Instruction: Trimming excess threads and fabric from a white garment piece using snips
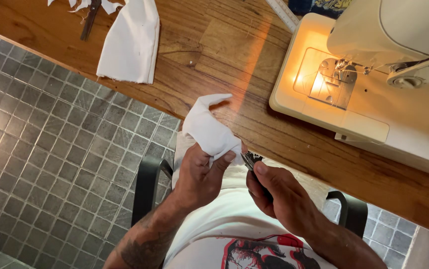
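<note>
My left hand [199, 174] grips a small piece of white fabric [209, 127], bunched up and pointing towards the wooden table. Right beside it, my right hand [276, 192] is closed around a small dark metal tool [251, 160], likely thread snips, whose tip meets the edge of the fabric near my left thumb. Both hands are held over my lap, just in front of the table's edge.
A cream sewing machine [374, 74] with its lamp lit stands on the wooden table [224, 65] at the right. A larger white fabric piece [132, 42] and dark scissors [89, 20] lie at the far left. Black chair arms [147, 187] flank me above a grey tiled floor.
</note>
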